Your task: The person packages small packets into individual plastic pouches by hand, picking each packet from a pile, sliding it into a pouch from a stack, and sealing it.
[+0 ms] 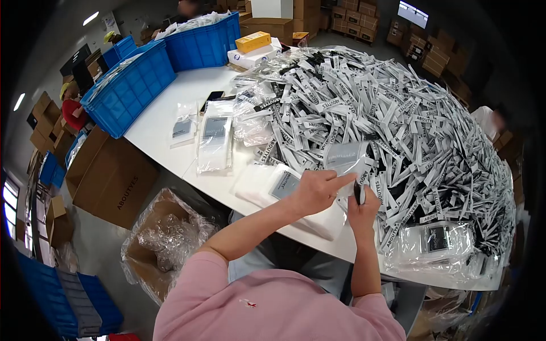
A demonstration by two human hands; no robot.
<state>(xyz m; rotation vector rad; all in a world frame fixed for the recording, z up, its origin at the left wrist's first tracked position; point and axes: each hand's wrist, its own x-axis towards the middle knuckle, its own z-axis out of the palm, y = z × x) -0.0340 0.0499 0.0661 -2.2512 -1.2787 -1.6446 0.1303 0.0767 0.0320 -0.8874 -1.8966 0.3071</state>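
pink shirt (284, 307) nearest camera, forearms reaching out over white table (151, 119). right hand (364, 209): thumb and fingers clamped on small black item (358, 192), exact type can't tell. left hand (314, 192): index stretched toward the black item, other fingers curled; can't tell if they pinch anything.

key relation: grey-labelled bag (346, 154) lies just past the fingertips, away from the body, on the edge of the strip pile (392, 125); visible part runs wider sideways, near end behind the hands, so full long axis unclear. left hand overlaps its near left corner, right hand sits off its near right side. black item is long toward and away from the body, just beside the left index tip.

under left forearm: bag stack (259, 182), grey label on top. right side: more clear bags (452, 241), dark label.

containers: near blue bin (136, 94) and far blue bin (207, 45) hold white packets, far one heaped. plastic-lined carton (136, 250) on floor, crumpled clear film (170, 236) inside. brown carton (114, 176) beside table, contents not visible.
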